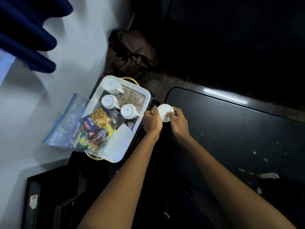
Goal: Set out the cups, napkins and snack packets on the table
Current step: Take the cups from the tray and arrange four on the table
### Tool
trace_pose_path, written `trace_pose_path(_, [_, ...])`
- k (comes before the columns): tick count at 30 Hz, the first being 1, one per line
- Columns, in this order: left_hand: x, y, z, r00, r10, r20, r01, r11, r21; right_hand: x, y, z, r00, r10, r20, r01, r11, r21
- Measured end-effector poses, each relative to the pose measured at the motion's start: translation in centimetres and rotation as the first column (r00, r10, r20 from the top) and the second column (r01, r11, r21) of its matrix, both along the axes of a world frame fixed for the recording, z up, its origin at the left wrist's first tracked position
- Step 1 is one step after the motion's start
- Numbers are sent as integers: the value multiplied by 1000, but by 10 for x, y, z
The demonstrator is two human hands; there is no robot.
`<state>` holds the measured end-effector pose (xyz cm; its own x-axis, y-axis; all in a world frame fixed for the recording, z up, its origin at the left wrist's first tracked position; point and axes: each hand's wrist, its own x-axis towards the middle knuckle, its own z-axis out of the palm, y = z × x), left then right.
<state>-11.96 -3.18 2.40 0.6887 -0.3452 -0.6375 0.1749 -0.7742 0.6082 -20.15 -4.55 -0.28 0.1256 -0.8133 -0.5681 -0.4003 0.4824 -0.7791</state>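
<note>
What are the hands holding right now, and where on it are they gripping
Both hands hold one white cup, upside down at the edge of the dark table. The left hand grips its left side, the right hand its right side, fingers over the base.

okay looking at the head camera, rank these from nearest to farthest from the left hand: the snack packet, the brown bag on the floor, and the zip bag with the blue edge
From the left hand:
1. Snack packet, in the tray to the hand's left.
2. Zip bag, beyond the tray's left side, on the white surface.
3. Brown bag, on the floor past the tray's far end.
</note>
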Motion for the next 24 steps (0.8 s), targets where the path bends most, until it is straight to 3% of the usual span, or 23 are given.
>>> trace_pose_path(11, [-84, 15, -67, 961, -110, -255, 145, 981, 125, -101, 29, -42, 957, -265, -120, 262, 964, -47])
trace_pose_path(16, [-101, 22, -87, 938, -154, -312, 212, 964, 162, -121, 36, -54, 942, -323, -94, 326, 945, 9])
trace_pose_path(24, [-94, 29, -81, 745, -270, -609, 349, 937, 11, -139, 31, -53, 928, -370, 37, 366, 927, 82])
